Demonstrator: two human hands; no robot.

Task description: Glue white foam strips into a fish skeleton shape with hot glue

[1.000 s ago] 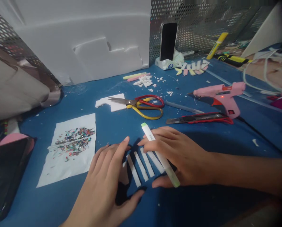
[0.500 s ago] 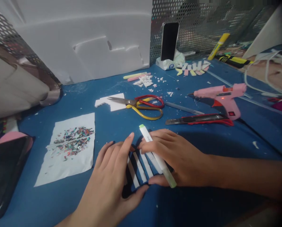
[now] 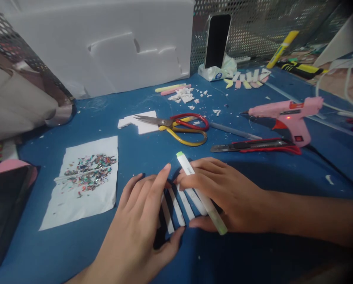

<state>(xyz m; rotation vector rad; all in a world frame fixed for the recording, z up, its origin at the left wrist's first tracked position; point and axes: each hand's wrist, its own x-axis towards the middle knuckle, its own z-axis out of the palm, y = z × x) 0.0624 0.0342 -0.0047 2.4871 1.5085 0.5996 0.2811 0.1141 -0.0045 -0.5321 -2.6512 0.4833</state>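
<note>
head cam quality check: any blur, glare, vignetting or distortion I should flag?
Head view: dim and soft overall; dark vignette at the right corners; wide-angle bend along the foam board; hard shadow under the left hand beside the white strips; glue gun LED glows; no strong glare.

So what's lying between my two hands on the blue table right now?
In the head view, a row of thin white strips lies side by side on the blue table, between the left hand and the right hand, which holds a green-tipped marker.

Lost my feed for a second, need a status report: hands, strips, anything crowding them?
Left hand flat on the white strips, open. Right hand gripping the green-tipped marker, fingertips on the strips. Scissors and utility knife lie beyond, apart from the hands.
</note>
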